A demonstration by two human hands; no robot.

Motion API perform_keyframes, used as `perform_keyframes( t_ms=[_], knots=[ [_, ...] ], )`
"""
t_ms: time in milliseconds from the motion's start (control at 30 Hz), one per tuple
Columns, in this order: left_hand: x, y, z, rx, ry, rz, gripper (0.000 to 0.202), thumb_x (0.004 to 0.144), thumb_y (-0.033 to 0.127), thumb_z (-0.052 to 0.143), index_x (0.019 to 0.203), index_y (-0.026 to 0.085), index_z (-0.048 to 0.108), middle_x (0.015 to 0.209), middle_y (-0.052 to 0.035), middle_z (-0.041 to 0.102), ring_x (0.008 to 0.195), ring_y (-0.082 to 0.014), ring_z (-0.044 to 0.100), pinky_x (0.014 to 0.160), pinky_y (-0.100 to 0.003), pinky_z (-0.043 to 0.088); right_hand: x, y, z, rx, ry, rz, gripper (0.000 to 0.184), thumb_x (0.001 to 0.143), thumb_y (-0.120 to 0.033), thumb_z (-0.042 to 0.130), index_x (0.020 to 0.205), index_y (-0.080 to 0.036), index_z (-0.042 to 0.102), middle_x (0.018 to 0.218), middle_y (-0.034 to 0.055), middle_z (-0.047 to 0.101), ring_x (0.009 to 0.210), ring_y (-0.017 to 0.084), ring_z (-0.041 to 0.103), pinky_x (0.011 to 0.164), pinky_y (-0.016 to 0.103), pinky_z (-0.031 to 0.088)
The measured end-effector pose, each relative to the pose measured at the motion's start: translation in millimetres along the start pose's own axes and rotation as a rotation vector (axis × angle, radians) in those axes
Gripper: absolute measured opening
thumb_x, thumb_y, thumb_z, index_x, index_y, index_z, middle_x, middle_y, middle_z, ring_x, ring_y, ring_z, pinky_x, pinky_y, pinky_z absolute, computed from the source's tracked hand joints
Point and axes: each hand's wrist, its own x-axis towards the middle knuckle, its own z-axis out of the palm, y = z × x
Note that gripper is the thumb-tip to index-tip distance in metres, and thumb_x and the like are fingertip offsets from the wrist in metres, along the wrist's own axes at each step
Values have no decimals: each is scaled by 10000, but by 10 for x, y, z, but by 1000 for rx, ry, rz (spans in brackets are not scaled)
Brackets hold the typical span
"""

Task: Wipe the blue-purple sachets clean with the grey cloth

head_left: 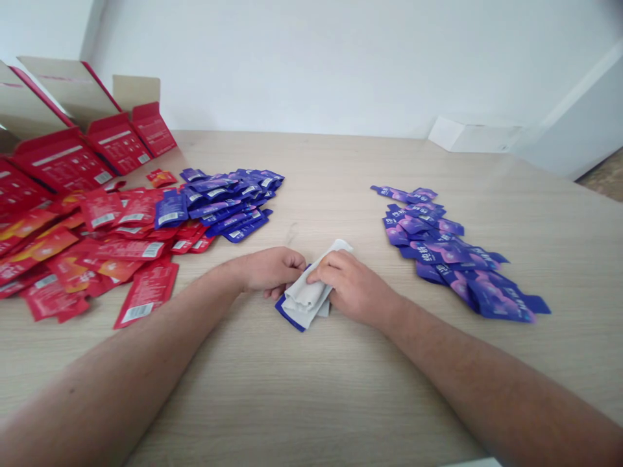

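Bright, even light, faint shadows, slight wide-angle bowing toward the edges.

Pretty loud colours here: red sachets (100,211) with yellow-orange streaks, plain blue sachets (228,204) with white labels, purple sachets (491,295) with pink swirls. The pale grey cloth (304,292) sits on a deep blue sachet (289,316), and the tabletop (311,415) is light wood grain.

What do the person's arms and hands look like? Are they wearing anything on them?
The left arm and right arm are bare, with no sleeves showing, and have fine hair. The left hand and right hand wear no gloves, and no rings or watches show.
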Motion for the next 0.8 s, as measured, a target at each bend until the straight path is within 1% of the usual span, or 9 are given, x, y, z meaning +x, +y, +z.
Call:
perform_keyframes(
  t_ms=[67,233,300,400,467,533,633,733,800],
  knots=[
    [-1,3,0,3,-4,0,206,821,391,557,760,195,554,527,47,536,365,-85,472,314,-173,333,2,23,2,17,2,-9,420,745,34,548,1074,-205,655,1016,65,601,997,217,536,916,370,433],
    [-2,-13,7,-8,12,12,161,799,349,562,750,198,539,499,51,516,375,-94,475,321,-174,321,8,72,-20,-38,72,124,358,758,13,557,1045,-178,654,1009,82,594,983,224,539,926,388,426],
    [-2,-27,10,-18,30,15,180,810,373,552,772,198,551,504,51,513,364,-92,458,317,-179,297,-2,0,-17,-27,35,89,343,768,-2,564,1048,-179,652,1010,83,593,978,223,537,914,383,430],
    [5,-43,1,-7,76,32,212,819,401,545,793,192,572,503,56,495,357,-87,426,327,-190,269,-32,-190,3,22,-65,-42,324,773,-30,584,1046,-190,656,1005,76,597,967,219,537,882,367,440],
    [17,-46,-23,48,159,79,215,824,391,539,777,185,580,513,56,488,388,-83,422,364,-196,295,-45,-286,0,67,-130,-134,309,772,-35,586,1022,-200,665,984,67,605,950,212,546,863,356,450],
    [30,-42,-60,146,296,146,215,830,371,533,744,180,580,551,50,503,450,-83,444,420,-199,327,-37,-300,-33,138,-117,-156,312,777,-29,575,1025,-198,660,990,65,614,958,203,558,864,345,459],
    [32,-22,-120,328,512,221,224,844,349,528,707,178,574,599,38,528,535,-95,479,483,-208,335,10,-168,-144,243,112,-25,322,797,-38,563,1064,-203,634,1017,61,626,980,191,575,873,341,470],
    [-1,27,-136,497,688,309,221,890,341,490,776,187,600,651,26,562,594,-112,507,540,-228,354,65,54,-283,248,454,233,210,834,-139,586,1015,-235,636,989,33,650,927,193,597,849,363,477],
    [-35,76,-106,603,767,429,215,916,323,470,837,190,620,738,2,590,683,-129,538,616,-244,390,85,197,-361,299,586,366,204,855,-214,579,1052,-250,618,1023,25,662,935,200,605,846,374,480]
  ],
)
